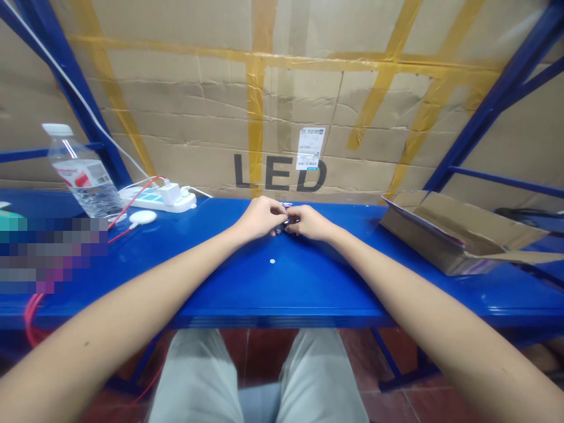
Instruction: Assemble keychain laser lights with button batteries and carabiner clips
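Observation:
Near the back edge of the blue table (pixel 247 288), my left hand (pixel 263 217) and my right hand (pixel 308 223) meet, fingers bent and pinched together. Between the fingertips is a small dark, shiny object (pixel 279 229) with some silvery parts; its kind is too small to make out and the fingers cover most of it. Both hands seem to grip it, one from each side. A small white round disc (pixel 272 261) lies flat on the table just in front of the hands.
An open cardboard box (pixel 423 241) stands on the right. At left are a water bottle (pixel 81 176), a white power strip (pixel 176 201) with plugs, a white round puck (pixel 143 218) and a red cable (pixel 33 311). Taped cardboard (pixel 198 117) walls the back, between blue frame posts (pixel 484 111).

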{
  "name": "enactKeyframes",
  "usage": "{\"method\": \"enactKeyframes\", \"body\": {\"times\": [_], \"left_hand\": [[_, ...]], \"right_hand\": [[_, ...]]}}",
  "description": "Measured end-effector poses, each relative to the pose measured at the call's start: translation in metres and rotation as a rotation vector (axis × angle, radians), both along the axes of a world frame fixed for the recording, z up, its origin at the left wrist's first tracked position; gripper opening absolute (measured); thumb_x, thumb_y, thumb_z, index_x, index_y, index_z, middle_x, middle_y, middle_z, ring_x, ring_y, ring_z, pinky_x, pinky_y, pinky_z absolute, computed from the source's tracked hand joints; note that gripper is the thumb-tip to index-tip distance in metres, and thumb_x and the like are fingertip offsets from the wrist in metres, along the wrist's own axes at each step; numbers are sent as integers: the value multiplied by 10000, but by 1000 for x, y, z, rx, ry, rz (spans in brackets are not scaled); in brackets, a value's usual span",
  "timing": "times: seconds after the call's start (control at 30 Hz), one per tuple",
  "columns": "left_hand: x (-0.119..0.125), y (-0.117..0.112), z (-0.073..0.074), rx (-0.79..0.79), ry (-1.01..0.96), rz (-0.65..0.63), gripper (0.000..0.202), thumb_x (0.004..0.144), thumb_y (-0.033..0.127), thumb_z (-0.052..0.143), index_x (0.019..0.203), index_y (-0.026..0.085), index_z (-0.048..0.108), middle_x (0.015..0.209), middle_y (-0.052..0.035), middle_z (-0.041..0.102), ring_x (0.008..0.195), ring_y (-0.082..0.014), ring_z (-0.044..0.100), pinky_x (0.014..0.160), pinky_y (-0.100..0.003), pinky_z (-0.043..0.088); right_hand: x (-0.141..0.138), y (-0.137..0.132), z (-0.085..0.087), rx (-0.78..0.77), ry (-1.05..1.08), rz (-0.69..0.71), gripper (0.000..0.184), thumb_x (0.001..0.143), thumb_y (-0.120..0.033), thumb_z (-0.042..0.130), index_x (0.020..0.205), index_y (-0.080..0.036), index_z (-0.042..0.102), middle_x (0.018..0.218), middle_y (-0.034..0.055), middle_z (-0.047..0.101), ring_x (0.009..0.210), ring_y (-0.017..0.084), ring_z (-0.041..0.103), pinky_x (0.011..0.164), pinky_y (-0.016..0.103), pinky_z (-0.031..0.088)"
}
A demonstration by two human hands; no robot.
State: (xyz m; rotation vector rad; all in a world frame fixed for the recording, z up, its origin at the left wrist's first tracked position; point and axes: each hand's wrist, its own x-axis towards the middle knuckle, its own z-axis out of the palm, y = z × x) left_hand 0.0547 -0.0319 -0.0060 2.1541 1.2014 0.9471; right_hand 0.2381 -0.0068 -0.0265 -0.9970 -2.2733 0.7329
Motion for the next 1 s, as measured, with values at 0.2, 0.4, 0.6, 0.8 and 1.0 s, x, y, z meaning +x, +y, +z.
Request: {"method": "enactKeyframes", "body": {"times": [0.2, 0.4, 0.6, 0.8, 1.0], "left_hand": [[-26, 22, 8, 185, 143, 109, 181, 825, 199, 580, 869, 165, 752, 821, -58, 749, 667, -161, 662, 662, -264, 499], [-46, 49, -13, 218, 476, -53, 210, 798, 198, 569, 840, 186, 774, 856, -73, 753, 802, -210, 664, 763, -287, 472], [-40, 54, -26, 203, 465, -65, 134, 729, 141, 612, 725, 192, 736, 756, -61, 721, 728, -204, 638, 674, -272, 440], [-37, 45, -18, 82, 369, 6, 54, 719, 148, 696, 698, 181, 659, 729, -30, 697, 716, -194, 632, 647, -270, 423], [-18, 24, -5, 320, 87, -57, 26, 821, 175, 653, 819, 172, 678, 854, -30, 710, 817, -169, 631, 766, -282, 466]], "right_hand": [[-1, -2, 1, -101, 18, -87, 189, 703, -72, 581, 867, -146, 640, 685, 5, 644, 571, 127, 568, 543, 240, 458], [0, 0, 2, -150, 41, -76, 199, 713, -70, 598, 895, -142, 638, 751, 32, 668, 595, 131, 585, 541, 248, 498], [2, 1, 1, -138, 45, -55, 202, 695, -77, 617, 882, -149, 644, 722, 20, 667, 582, 119, 576, 536, 230, 483], [1, 0, 2, -148, 51, -60, 198, 686, -81, 621, 871, -144, 650, 725, 21, 668, 586, 121, 576, 536, 235, 483], [2, 2, 0, -154, 78, -64, 181, 683, -106, 623, 857, -135, 658, 705, 22, 662, 573, 127, 575, 526, 251, 484]]}}
